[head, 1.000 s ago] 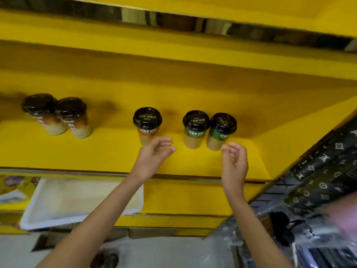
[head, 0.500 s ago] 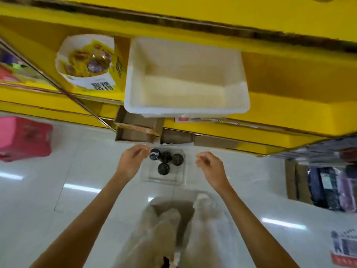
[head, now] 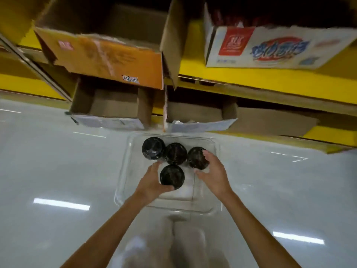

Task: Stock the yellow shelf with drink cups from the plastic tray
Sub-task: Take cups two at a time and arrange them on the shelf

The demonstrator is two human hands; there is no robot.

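Note:
A clear plastic tray (head: 216, 190) lies on the white floor below me with several black-lidded drink cups standing in it. My left hand (head: 150, 182) wraps around the nearest cup (head: 172, 177) from its left side. My right hand (head: 213, 174) curls around the rightmost cup (head: 197, 157), thumb below and fingers over its right edge. Two more cups (head: 153, 148) (head: 175, 153) stand untouched at the tray's far side. The yellow shelf (head: 251, 78) runs across the top of the view.
An orange cardboard box (head: 108, 59) and a white printed carton (head: 270, 47) sit on the lower yellow shelf. Open brown boxes (head: 108, 109) stand beneath, right behind the tray. Glossy white floor spreads to both sides. My legs (head: 173, 244) are below the tray.
My view dropped from the shelf with its cups down to the floor tray. Both hands came down into the tray and closed around two cups.

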